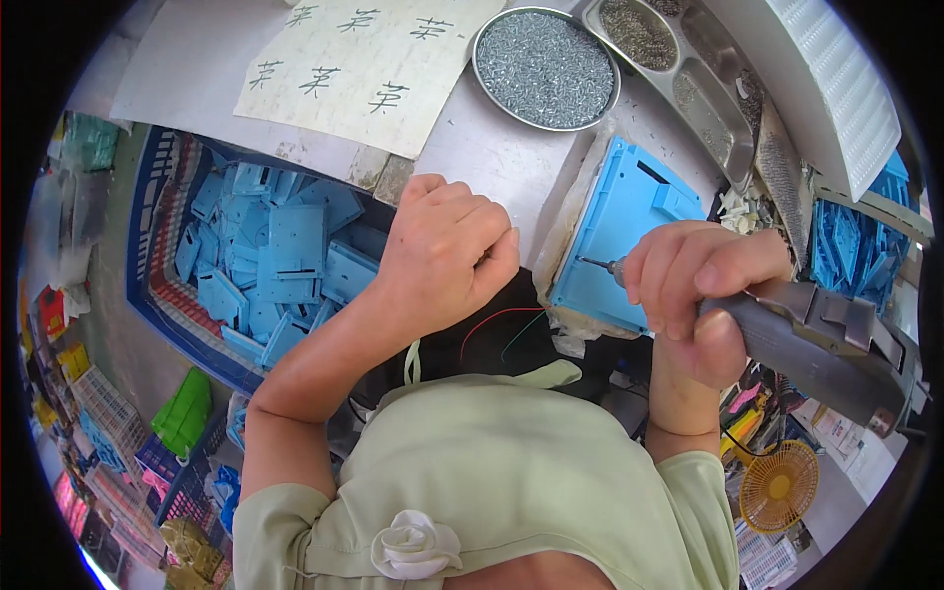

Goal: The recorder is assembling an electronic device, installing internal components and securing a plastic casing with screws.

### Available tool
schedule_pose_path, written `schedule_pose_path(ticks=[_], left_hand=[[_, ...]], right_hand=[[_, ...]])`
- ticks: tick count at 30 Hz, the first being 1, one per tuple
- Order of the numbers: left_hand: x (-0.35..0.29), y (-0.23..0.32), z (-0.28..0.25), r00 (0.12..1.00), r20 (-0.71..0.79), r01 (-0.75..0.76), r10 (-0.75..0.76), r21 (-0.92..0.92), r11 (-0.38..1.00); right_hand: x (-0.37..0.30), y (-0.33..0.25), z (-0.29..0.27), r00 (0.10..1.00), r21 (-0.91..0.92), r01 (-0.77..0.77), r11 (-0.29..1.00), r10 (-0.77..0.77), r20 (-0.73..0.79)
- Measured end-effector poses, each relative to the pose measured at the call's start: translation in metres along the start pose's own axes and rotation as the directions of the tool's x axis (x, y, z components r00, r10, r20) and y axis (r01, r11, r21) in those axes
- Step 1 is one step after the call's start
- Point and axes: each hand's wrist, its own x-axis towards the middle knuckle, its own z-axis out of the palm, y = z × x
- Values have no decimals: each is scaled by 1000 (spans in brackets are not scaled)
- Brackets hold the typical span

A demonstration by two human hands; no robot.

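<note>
My right hand [703,285] is wrapped round a dark grey electric screwdriver [816,344]. Its thin bit points left, over a light blue plastic panel [615,226]; whether the tip touches the panel, I cannot tell. The panel lies on a pale holder at the bench's front edge. Left of it, my left hand [447,251] is closed like a fist near the bench edge, its back toward me. Anything inside those fingers is hidden. Beyond the hands, a round metal bowl [551,127] is full of small silvery screws [546,69].
A metal compartment tray [683,61] with small parts stands at the back right, beside a white ribbed sheet [836,88]. To the left, a blue crate [138,270] holds many blue plastic pieces [295,246]. Handwritten paper [344,108] covers the bench's far left. A yellow fan [779,487] sits lower right.
</note>
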Motion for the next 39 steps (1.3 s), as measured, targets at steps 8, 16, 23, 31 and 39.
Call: schedule_pose_path(ticks=[8,16,23,31,39], left_hand=[[-4,3,8,1000,-2,-20,20,-43,999],[-2,14,21,999,8,-46,47,-99,994],[-1,26,25,998,0,-64,65,-140,988],[10,10,-6,1000,28,2,2,-144,990],[4,1,4,1000,-12,25,-26,-81,996]], right_hand=[[-7,17,9,998,-140,24,990,-17,56],[-4,8,14,998,-116,29,993,-34,-43],[-1,-10,14,995,16,76,997,-77,62],[-31,-2,24,997,-24,41,999,-42,-59],[-30,21,35,982,-114,178,977,-169,84]])
